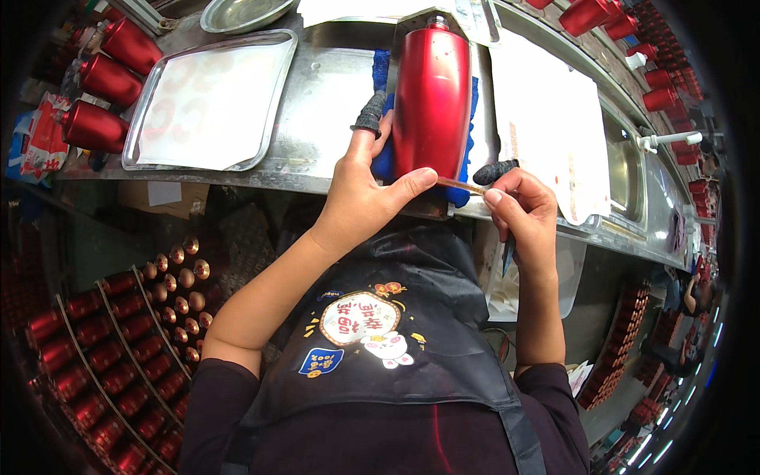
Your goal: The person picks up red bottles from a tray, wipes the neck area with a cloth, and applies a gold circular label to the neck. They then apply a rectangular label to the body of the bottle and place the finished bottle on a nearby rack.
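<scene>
A glossy red bottle (pixel 432 95) lies on a blue cloth (pixel 381 70) at the bench's front edge, its neck pointing away from me. My left hand (pixel 360 182) holds it by the lower left, thumb at the base and fingers along the side; a black finger cot (pixel 370 115) covers one fingertip. At the base, my right hand (pixel 526 207) pinches a thin brown strip (pixel 463 186) that reaches toward my left thumb. Another black finger cot (pixel 495 172) is on a right finger. Below that palm sticks out a dark pointed tool (pixel 507 255), its kind unclear.
On the left stands a metal tray (pixel 286 71) lined with white paper, beside several red bottles (pixel 111 79). White sheets (pixel 546 119) lie on the right, near a metal basin (pixel 623 170). Racked red bottles (pixel 103 356) fill the lower left; a clear bin (pixel 566 273) sits under the bench.
</scene>
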A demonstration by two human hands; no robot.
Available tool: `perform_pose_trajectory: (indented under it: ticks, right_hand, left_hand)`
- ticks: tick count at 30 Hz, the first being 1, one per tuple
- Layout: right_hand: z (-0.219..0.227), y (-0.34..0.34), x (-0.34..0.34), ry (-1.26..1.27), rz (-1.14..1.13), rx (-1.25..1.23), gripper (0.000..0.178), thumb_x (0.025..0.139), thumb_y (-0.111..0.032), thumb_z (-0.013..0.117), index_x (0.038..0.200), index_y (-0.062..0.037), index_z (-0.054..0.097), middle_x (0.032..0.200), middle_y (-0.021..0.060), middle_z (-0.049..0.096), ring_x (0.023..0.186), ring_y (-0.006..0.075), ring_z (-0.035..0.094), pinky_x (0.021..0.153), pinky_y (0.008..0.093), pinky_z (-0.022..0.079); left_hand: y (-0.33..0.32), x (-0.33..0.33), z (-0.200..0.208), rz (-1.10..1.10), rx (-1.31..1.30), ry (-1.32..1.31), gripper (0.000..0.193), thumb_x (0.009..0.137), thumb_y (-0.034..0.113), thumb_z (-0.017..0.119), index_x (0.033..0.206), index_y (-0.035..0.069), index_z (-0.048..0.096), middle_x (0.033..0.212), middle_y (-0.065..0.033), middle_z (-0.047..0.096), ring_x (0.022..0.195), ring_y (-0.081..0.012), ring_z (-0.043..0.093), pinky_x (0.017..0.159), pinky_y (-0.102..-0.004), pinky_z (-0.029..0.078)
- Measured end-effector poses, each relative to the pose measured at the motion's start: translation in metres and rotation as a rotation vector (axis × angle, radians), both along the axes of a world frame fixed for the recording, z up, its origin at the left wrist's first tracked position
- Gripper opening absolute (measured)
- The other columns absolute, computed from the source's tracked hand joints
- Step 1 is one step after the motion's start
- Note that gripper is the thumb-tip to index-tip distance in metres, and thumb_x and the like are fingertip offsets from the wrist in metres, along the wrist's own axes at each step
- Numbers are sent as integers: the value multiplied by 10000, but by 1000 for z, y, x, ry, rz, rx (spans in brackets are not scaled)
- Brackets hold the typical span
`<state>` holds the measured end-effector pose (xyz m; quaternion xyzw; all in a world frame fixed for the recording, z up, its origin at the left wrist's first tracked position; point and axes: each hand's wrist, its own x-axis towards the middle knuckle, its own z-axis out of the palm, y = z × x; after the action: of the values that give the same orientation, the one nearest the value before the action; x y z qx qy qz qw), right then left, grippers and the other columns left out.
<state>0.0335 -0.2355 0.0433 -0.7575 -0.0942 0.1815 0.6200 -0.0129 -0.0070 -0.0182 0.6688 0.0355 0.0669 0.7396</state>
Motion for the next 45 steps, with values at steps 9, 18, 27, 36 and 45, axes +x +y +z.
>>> perform_pose_trajectory:
  ticks: [9,18,27,36,45]
  right_hand:
    - [-9,7,0,-2,33,0,129,904,-88,696,819,-34,615,651,-36,555,506,6,454,441,180,325]
    - [-10,5,2,18,15,39,124,892,-97,722,818,-49,635,643,-79,554,505,-19,448,456,173,296]
    - [-10,4,3,29,16,39,121,895,-103,724,824,-53,639,667,-80,561,533,-22,453,469,169,306]
    - [-10,6,2,39,15,24,146,895,-109,724,808,-55,620,663,-75,542,536,-17,442,473,176,300]
    - [-11,7,5,-46,26,39,133,895,-82,708,803,-50,618,669,-61,543,530,-16,434,458,181,295]
  left_hand:
    - [15,-3,-3,-76,-232,20,816,898,165,790,1491,-70,281,1551,-279,397,1494,-292,342,1181,-370,308]
    - [18,-3,-7,-112,-166,16,753,930,104,737,1508,-31,274,1584,-259,361,1433,-246,410,1103,-361,413]
    - [13,-3,-9,-58,-133,0,796,894,197,798,1470,-83,326,1519,-259,443,1488,-302,356,1200,-401,294]
    - [17,-5,-5,-78,-248,49,754,939,112,721,1511,-73,267,1553,-241,414,1488,-282,353,1188,-386,312]
    - [9,-5,-5,-63,-83,29,842,928,190,759,1529,-72,231,1552,-260,411,1499,-290,329,1197,-393,285]
